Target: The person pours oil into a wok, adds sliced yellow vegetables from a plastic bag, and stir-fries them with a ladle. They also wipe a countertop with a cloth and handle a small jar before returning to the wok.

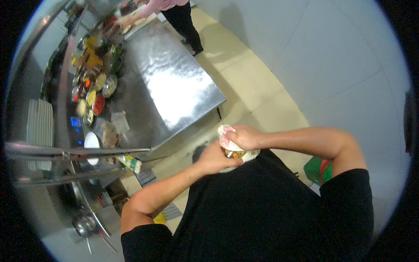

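In front of my torso, my left hand [214,159] grips a white food wrapper or bag [252,155] from the side. Chunks of brown food [234,153] show in its opening, between my two hands. My right hand [245,137] pinches a raised white flap with pink print [226,136] above the food. Whether a container sits inside the wrapper is hidden by my fingers. The package is held in the air, apart from the steel table.
A steel table [157,75] stands ahead to the left, bearing several bowls of ingredients, including a red-filled bowl [98,105]. Stacked white dishes [40,122] stand farther left. A person in dark trousers [183,24] works at the far end. A green box [316,170] sits near my right elbow.
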The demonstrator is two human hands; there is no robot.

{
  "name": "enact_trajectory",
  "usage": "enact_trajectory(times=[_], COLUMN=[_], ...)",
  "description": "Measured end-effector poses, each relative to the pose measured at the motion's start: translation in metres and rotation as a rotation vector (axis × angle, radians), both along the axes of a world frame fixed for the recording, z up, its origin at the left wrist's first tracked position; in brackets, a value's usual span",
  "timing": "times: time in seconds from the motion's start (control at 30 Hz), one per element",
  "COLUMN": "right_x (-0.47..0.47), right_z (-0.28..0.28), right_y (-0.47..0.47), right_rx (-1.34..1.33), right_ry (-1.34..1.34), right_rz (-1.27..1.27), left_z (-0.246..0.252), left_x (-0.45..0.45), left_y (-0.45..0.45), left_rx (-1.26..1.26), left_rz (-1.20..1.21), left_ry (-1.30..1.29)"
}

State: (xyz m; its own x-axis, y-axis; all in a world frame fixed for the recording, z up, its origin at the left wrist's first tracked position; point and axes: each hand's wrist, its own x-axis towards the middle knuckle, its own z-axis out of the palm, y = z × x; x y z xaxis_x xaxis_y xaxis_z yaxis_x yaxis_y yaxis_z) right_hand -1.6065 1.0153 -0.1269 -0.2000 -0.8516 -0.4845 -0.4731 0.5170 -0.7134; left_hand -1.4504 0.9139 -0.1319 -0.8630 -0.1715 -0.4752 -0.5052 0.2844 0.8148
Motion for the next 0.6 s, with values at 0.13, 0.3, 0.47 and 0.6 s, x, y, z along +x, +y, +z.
enact_trajectory(times=[0.13, 0.3, 0.47, 0.6], right_x=[-0.015, -0.03, -0.038, -0.048], right_z=[-0.001, 0.0, -0.004, -0.017], right_y=[0.002, 0.003, 0.002, 0.001], right_rx=[-0.123, -0.229, -0.31, -0.399], right_ry=[0.104, 0.142, 0.168, 0.186], right_rz=[0.109, 0.225, 0.264, 0.288], left_z=[-0.012, -0.012, -0.024, -0.036], left_x=[0.004, -0.004, -0.01, -0.015], left_y=[0.021, 0.027, 0.025, 0.018], left_rx=[-0.118, -0.067, 0.03, 0.181], left_rz=[0.131, 0.232, 0.242, 0.241], left_ry=[0.021, 0.203, 0.274, 0.367])
